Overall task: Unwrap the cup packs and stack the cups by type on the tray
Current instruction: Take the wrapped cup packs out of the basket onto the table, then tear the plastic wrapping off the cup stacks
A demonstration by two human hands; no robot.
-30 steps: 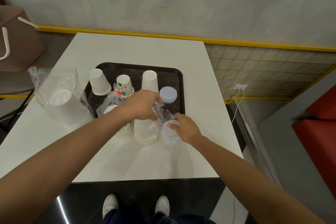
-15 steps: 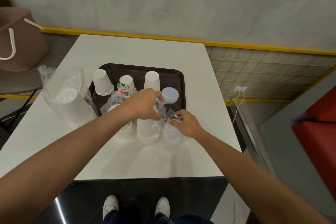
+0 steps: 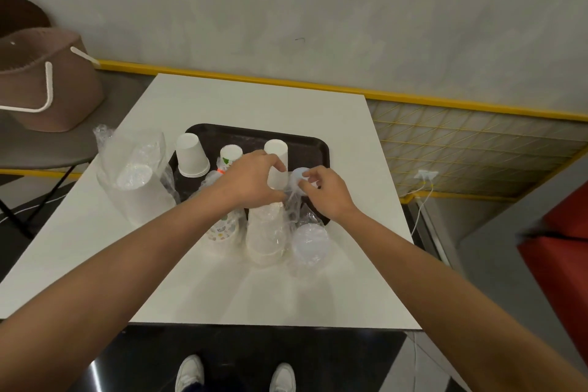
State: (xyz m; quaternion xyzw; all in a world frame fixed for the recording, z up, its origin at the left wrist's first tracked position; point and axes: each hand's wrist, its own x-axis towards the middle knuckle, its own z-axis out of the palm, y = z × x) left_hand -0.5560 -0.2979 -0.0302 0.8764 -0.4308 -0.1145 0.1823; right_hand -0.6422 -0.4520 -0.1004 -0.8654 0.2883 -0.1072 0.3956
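Observation:
A dark tray [image 3: 313, 145] on the white table holds upside-down stacks: plain white cups [image 3: 191, 156], patterned cups [image 3: 230, 154], taller white cups [image 3: 276, 153] and a pale blue-white cup [image 3: 298, 173]. In front of the tray stand wrapped packs: a patterned pack [image 3: 222, 229], a white cup pack [image 3: 265, 237] and a translucent cup pack [image 3: 309, 243]. My left hand [image 3: 248, 180] grips the plastic wrap at the top of the white cup pack. My right hand [image 3: 324, 189] pinches the same wrap from the right, beside the blue-white cup.
A big wrapped pack of clear cups [image 3: 136, 177] lies left of the tray. A brown bag [image 3: 41, 79] sits on a chair at far left. The table's near edge [image 3: 270, 326] is just above my shoes. A yellow wire rack [image 3: 461, 149] and red seat [image 3: 560, 248] are to the right.
Both hands have moved up and away from me, to the top of the white cup pack. My right hand left the translucent pack and now pinches the wrap near the blue-white cup.

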